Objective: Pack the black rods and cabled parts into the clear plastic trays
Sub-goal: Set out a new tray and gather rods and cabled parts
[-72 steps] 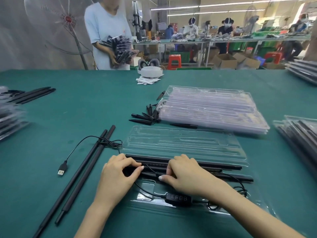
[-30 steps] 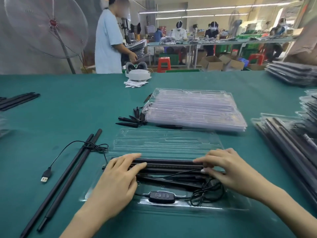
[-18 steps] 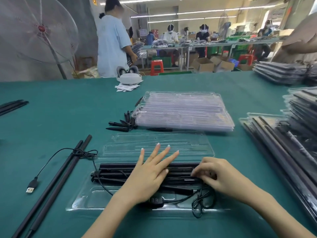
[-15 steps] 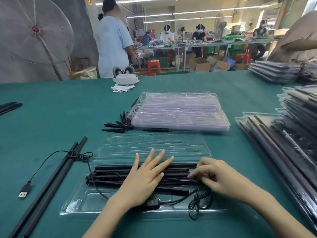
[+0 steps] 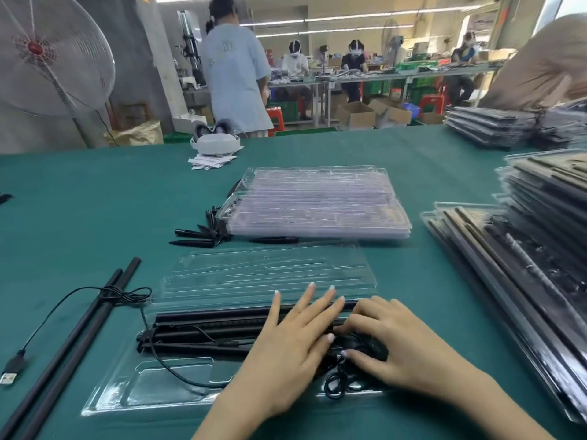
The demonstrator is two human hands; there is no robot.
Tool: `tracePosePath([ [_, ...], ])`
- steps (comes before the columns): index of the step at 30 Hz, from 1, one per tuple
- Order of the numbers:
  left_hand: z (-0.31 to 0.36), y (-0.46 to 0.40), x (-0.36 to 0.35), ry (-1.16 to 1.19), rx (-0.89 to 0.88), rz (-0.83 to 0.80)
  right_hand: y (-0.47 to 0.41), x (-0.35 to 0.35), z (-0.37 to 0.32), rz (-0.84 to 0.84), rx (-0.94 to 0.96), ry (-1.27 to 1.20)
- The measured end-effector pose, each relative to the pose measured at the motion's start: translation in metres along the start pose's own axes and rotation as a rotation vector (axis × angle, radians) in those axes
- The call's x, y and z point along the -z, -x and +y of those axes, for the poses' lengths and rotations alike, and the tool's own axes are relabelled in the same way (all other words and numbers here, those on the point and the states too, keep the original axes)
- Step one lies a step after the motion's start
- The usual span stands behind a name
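Open clear tray (image 5: 152, 389) lies near centre on the green table (image 5: 95, 217), its lid half (image 5: 263, 274) folded out on the far side. Black rods (image 5: 209, 319) lie side by side across the tray's middle, left ends sticking a bit past the tray edge. Thin black cable (image 5: 178, 374) loops from the rods' left end through the near compartment; a coiled bit (image 5: 336, 384) sits at the near right of the tray.

Left hand (image 5: 292, 354) flat, palm down on the rods, fingers spread and straight, tips reaching the lid half. Nothing pinched. Right hand (image 5: 397, 347) just right of it, touching it, fingers curled down onto a dark cabled part (image 5: 365, 344) at the rods' right end; pressing or gripping, cannot tell.

Left of tray: two loose long rods (image 5: 79, 338) running near-left to far, with a bundled cable (image 5: 127, 295) draped over them and a USB plug (image 5: 11, 371) at far left. Far of tray: stack of empty clear trays (image 5: 317, 204), small black spikes (image 5: 197, 238) heaped at its left corner. Right: stacks of packed trays (image 5: 524, 249). Far edge: white headset (image 5: 216, 142) on papers. Beyond the table: fan (image 5: 47, 52), standing person in light blue shirt (image 5: 233, 74).
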State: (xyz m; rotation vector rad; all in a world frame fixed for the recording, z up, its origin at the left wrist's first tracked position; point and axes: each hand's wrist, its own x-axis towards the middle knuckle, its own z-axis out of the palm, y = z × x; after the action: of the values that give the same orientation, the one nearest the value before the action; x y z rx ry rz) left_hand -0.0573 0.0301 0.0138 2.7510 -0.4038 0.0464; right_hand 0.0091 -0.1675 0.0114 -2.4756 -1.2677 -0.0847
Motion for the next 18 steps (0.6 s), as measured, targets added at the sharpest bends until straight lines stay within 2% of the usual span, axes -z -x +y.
tracePosePath([
  [4, 0.002, 0.002, 0.000, -0.015, 0.018, -0.105, 0.000, 0.001, -0.003, 0.030, 0.010, 0.040],
  [8, 0.004, 0.009, 0.002, 0.038, 0.001, -0.016, -0.001, 0.002, -0.005, 0.050, -0.007, 0.096],
  [12, 0.008, 0.014, 0.002, 0.143, -0.015, 0.003, 0.002, 0.002, -0.006, 0.067, -0.023, 0.082],
  [18, 0.007, 0.015, 0.003, 0.190, -0.005, 0.062, 0.004, 0.000, -0.002, 0.051, -0.049, -0.068],
])
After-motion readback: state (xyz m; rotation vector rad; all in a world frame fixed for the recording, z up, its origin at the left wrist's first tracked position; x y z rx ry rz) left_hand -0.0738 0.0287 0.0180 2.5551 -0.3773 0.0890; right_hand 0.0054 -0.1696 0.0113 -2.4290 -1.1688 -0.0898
